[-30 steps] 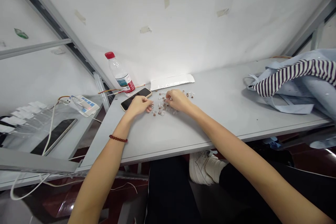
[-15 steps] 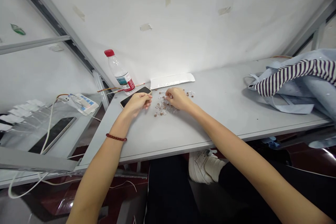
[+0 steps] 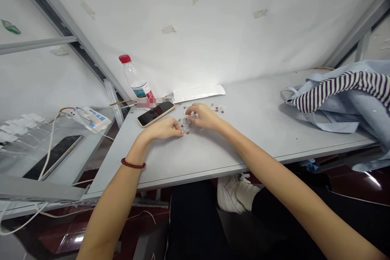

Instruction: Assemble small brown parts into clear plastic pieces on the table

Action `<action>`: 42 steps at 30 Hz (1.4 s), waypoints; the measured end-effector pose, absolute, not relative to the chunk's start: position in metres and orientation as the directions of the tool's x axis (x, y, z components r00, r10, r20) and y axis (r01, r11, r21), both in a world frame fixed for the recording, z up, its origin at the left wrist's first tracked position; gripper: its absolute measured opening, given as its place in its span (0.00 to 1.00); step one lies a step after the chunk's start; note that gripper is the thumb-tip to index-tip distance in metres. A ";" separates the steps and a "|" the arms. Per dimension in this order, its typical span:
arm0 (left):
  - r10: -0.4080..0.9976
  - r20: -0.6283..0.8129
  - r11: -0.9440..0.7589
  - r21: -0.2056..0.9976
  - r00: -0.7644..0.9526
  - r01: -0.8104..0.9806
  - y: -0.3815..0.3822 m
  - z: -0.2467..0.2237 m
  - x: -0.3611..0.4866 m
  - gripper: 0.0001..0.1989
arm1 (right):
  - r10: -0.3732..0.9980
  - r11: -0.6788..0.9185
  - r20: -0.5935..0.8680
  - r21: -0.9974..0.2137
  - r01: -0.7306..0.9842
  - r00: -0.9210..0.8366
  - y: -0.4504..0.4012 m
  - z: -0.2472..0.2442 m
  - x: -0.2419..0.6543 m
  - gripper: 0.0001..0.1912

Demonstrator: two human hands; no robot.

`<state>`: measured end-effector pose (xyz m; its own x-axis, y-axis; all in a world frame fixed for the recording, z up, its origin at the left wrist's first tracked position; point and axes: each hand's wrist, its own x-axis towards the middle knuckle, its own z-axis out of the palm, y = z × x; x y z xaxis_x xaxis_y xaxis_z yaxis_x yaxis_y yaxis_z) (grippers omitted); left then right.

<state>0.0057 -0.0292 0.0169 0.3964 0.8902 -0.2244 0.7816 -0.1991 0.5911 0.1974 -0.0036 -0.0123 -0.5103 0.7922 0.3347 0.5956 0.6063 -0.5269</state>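
Note:
Several tiny clear bottles [image 3: 185, 122], with brown bits that look like corks, lie scattered on the grey desk. At the near left edge of this pile, my left hand [image 3: 166, 128] is closed, its thumb and fingertips close together at the desk top. Whatever those fingertips hold is too small to make out. My right hand [image 3: 202, 116] reaches over the pile from the right, fingers curled and thumb near the index finger. It covers some of the bottles, and I cannot make out what is between its fingertips. A few more bottles lie just beyond it.
A phone [image 3: 156, 114] lies left of the pile, with a red-capped water bottle [image 3: 137, 79] behind it. A flat white packet [image 3: 199, 93] rests near the wall. Pale blue cloth with a striped band [image 3: 332, 88] lies at right. A power strip [image 3: 93, 120] sits at left.
My left hand has moved down and right from beside the phone to the pile's near edge, uncovering more of the phone. My right hand has shifted slightly left over the pile.

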 end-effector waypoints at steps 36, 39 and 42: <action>0.890 -0.170 -0.243 0.611 0.424 0.754 -0.035 0.013 0.023 0.13 | 0.678 0.599 0.121 -0.664 0.448 -0.725 -0.001 0.002 0.213 0.07; 0.932 -0.087 -0.205 0.673 0.352 0.710 -0.033 0.013 0.020 0.16 | 0.691 0.611 0.152 -0.645 0.459 -0.706 -0.001 -0.001 0.212 0.07; 0.948 -0.119 -0.079 0.810 0.294 0.581 -0.032 0.013 0.019 0.14 | 0.688 0.649 0.199 -0.599 0.469 -0.698 -0.002 0.000 0.212 0.05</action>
<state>0.0188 -0.0323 0.0129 0.2945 0.9482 -0.1189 0.5812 -0.0789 0.8099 0.2117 -0.0016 -0.0003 -0.6978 0.6882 0.1985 0.4695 0.6488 -0.5989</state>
